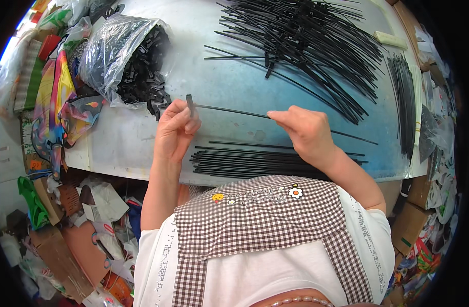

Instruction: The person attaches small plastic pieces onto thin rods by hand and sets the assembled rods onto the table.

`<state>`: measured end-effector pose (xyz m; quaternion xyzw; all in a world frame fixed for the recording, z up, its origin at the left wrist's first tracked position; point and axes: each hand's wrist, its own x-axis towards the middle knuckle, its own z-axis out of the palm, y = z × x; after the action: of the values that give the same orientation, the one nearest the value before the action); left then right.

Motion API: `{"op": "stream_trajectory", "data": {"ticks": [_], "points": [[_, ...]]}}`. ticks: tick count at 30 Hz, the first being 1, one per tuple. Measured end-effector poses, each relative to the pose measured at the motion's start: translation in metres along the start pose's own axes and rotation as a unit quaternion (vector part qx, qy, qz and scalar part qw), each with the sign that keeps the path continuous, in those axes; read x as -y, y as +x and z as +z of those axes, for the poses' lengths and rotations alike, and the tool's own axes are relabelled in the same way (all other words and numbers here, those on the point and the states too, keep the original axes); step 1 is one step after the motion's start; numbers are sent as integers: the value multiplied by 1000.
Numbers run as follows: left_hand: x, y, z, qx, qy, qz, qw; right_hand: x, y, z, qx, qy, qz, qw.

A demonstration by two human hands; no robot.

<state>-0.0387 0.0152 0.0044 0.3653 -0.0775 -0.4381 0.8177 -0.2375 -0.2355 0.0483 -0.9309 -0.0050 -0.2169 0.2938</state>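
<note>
My left hand [178, 125] pinches a small black plastic connector [190, 105] above the table. A thin black rod [234, 111] runs rightward from the connector, and my right hand [307, 132] grips it partway along, its far end sticking out beyond the hand. Whether the rod's tip sits inside the connector, I cannot tell. Below both hands, along the near table edge, lies a row of loose black rods [244, 162]. Left of my left hand, a clear plastic bag [104, 56] on its side spills several black connectors [142, 77].
A large heap of black rods with connectors on them [306, 46] covers the far side of the table [193, 66]. Another bundle of thin rods [402, 102] lies along the right edge. Colourful fabric [58, 102] hangs at the left; cardboard and scraps [86, 245] crowd the floor.
</note>
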Motion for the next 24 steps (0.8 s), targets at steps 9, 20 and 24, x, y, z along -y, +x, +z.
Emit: {"op": "stream_trajectory", "data": {"ticks": [9,20,24], "points": [[-5,1,22,1,93,-28,995,0,6,-17,229,309,286,878],[37,-1,73,-93,357,-3,930,-9,33,14,-18,-58,6,998],[-5,-5,-6,-235,710,254,613,-6,29,-3,-103,-224,-78,966]]}}
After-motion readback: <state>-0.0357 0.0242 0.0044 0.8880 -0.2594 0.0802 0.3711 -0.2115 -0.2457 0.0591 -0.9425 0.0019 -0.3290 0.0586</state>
